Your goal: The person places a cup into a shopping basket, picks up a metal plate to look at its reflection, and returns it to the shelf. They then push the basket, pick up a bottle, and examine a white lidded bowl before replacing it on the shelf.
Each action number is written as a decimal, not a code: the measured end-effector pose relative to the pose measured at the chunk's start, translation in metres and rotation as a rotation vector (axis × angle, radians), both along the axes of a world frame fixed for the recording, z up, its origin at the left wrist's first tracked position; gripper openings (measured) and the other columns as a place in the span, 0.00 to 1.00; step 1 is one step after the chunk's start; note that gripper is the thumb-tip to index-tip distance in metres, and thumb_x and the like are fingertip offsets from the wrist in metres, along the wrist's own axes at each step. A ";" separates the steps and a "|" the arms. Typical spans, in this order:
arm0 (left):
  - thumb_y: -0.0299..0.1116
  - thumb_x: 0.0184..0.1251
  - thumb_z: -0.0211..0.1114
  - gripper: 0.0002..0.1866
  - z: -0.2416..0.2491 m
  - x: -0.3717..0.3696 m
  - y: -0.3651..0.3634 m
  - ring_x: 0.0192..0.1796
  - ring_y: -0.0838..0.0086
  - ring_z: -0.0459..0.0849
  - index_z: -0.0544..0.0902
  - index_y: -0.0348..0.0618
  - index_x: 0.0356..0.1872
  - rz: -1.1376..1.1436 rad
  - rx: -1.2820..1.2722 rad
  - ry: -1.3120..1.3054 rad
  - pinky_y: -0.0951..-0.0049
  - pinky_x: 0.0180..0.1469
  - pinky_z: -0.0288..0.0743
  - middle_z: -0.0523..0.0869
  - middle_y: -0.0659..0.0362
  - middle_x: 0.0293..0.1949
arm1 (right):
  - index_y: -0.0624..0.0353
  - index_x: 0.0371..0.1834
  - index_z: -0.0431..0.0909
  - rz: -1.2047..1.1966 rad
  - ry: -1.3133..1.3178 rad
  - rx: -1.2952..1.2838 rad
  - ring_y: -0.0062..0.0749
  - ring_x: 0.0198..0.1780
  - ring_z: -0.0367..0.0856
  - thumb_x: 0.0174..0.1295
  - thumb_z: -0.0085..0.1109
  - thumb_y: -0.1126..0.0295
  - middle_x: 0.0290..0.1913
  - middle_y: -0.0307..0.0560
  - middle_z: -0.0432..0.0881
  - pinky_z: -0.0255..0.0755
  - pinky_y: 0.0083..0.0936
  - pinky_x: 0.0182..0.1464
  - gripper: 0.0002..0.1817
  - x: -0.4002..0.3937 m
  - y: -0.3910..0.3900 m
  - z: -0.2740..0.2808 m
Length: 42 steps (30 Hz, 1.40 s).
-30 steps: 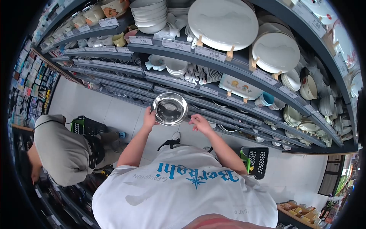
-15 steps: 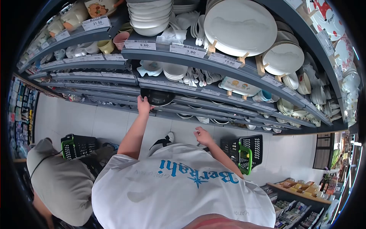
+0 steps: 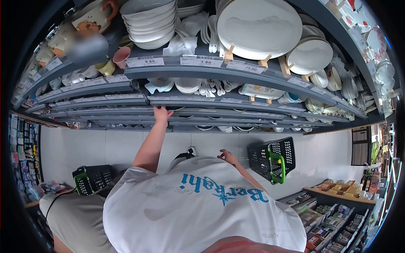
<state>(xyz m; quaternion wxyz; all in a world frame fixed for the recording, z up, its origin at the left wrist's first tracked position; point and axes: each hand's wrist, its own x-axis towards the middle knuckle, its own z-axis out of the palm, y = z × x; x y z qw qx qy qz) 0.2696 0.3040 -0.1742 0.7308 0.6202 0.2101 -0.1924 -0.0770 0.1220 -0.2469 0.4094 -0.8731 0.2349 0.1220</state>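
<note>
My left hand point(image 3: 161, 114) reaches to the edge of a lower shelf point(image 3: 185, 102). Its thumb stands apart to the right, while the fingertips are hidden at the shelf edge, so I cannot make out whether it grips anything. Just above it are a wavy-edged pale dish point(image 3: 159, 85) and a stack of white bowls point(image 3: 187, 85). My right hand point(image 3: 228, 157) hangs low in front of my white shirt point(image 3: 202, 202), its fingers loosely stretched and holding nothing.
A black basket with a green handle point(image 3: 276, 162) stands on the floor at right. Another person in grey clothing point(image 3: 76, 219) is at lower left, beside a second basket point(image 3: 93, 179). Upper shelves hold stacked bowls point(image 3: 149, 25), a large white plate point(image 3: 259, 29) and spoons point(image 3: 213, 36).
The black bowl that my left hand touched has gone out of sight at the shelf. My right hand has dropped closer to my body. The other person has shifted lower in view.
</note>
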 end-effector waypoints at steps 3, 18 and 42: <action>0.34 0.69 0.53 0.17 0.002 0.002 -0.003 0.31 0.68 0.82 0.63 0.40 0.55 0.018 0.025 0.036 0.71 0.30 0.81 0.75 0.51 0.47 | 0.61 0.51 0.71 -0.010 0.023 -0.005 0.46 0.37 0.82 0.53 0.65 0.54 0.33 0.51 0.83 0.76 0.35 0.41 0.28 -0.004 -0.001 -0.003; 0.33 0.57 0.60 0.14 -0.054 -0.029 0.000 0.43 0.51 0.76 0.75 0.34 0.40 -0.262 0.710 -0.498 0.56 0.48 0.70 0.78 0.45 0.38 | 0.60 0.53 0.72 -0.115 0.027 -0.014 0.46 0.41 0.81 0.55 0.61 0.52 0.36 0.53 0.83 0.73 0.35 0.44 0.28 -0.022 -0.016 -0.018; 0.38 0.65 0.54 0.12 -0.033 -0.152 -0.081 0.31 0.75 0.85 0.79 0.42 0.42 -1.503 0.502 -0.262 0.76 0.34 0.75 0.85 0.59 0.36 | 0.57 0.64 0.60 -0.790 0.294 -0.788 0.45 0.65 0.58 0.36 0.71 0.64 0.66 0.45 0.59 0.55 0.49 0.63 0.46 -0.184 -0.141 0.055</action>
